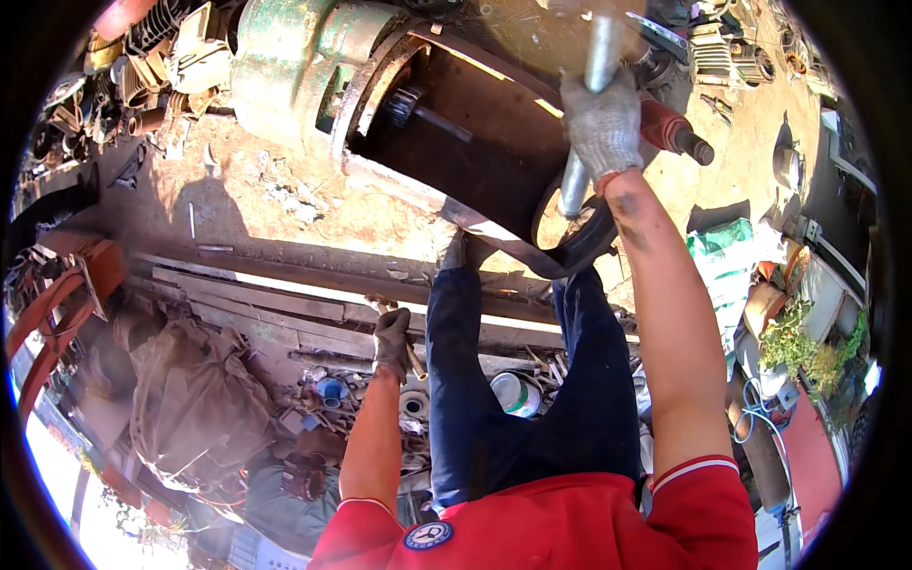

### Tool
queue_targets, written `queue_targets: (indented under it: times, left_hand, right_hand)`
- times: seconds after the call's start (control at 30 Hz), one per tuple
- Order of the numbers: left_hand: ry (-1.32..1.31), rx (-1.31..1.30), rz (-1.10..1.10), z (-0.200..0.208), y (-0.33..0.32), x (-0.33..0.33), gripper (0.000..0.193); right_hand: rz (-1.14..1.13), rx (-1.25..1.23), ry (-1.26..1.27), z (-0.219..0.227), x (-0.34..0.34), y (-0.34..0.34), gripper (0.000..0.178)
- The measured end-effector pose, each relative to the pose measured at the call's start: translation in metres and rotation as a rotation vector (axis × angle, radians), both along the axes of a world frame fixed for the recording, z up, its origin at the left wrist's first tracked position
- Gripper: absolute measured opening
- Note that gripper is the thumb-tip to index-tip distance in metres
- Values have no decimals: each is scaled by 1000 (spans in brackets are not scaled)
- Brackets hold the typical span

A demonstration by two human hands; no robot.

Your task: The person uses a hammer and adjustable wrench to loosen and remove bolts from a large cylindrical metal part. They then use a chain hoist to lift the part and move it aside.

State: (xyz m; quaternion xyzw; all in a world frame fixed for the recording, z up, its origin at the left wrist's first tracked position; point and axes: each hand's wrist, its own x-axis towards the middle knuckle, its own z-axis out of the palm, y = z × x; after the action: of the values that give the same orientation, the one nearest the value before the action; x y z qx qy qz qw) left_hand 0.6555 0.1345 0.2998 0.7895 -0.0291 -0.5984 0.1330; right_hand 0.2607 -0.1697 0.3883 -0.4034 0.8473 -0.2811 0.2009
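Note:
My right hand [605, 125], in a grey work glove, is closed around a thick silvery metal bar [601, 55]. The bar's lower end stands beside a dark ring-shaped rim [594, 245] at the near end of a big machine housing [456, 204]. Inside the open housing a toothed gear [403, 106] sits on a shaft [444, 125]. The green rounded body [285, 66] of the machine lies to the left. Low by my left leg, my gloved left hand [390, 340] is closed on a wooden-handled tool [416, 363]; its head is mostly hidden.
Long planks [256, 299] lie across the ground before my legs. Scrap metal parts [180, 57] are heaped at the far left, with finned motor casings [722, 57] far right. A big brown sack [195, 399] stands left, a white-green sack [722, 275] right. A round can [516, 393] sits between my legs.

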Motion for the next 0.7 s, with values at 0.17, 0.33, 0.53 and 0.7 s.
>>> queue_targets:
  times: [0.17, 0.33, 0.53, 0.7]
  left_hand:
    - [-1, -30, -50, 15, -12, 5, 27]
    - [40, 18, -206, 20, -8, 18, 25]
    - [-36, 88, -141, 29, 39, 31, 23]
    - [16, 132, -143, 41, 44, 25, 22]
  right_hand:
    - [-59, 218, -466, 45, -10, -16, 42]
    - [-17, -279, 27, 203, -64, -23, 32]
    - [-216, -349, -332, 94, -50, 9, 29]
    - [71, 248, 58, -29, -68, 79, 46]
